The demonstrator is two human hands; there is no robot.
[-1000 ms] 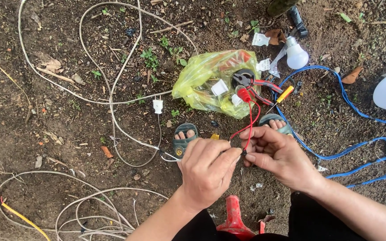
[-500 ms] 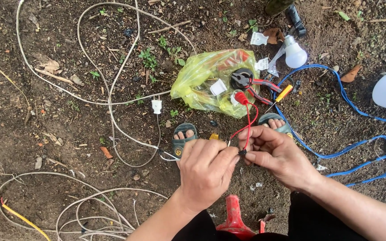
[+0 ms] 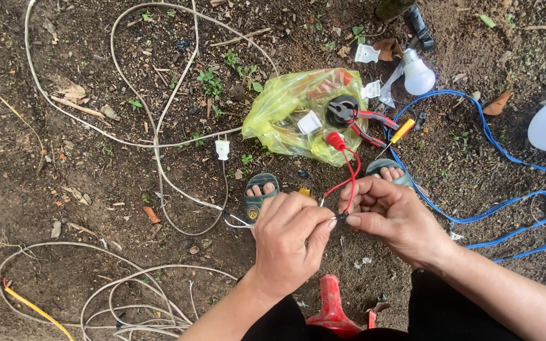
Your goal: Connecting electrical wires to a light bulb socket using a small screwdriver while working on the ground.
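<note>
Fingers (image 3: 331, 222) of both hands pinch a red wire (image 3: 348, 180) below the crumpled yellow plastic bag (image 3: 285, 107).

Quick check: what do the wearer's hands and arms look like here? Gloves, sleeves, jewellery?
Both are bare: the left hand and right hand wear no gloves, and no rings, watch or bands show. Forearms are uncovered as far as the frame edge, no sleeves visible. Fingernails are short and unpainted. Dark clothing shows below the arms.
</note>
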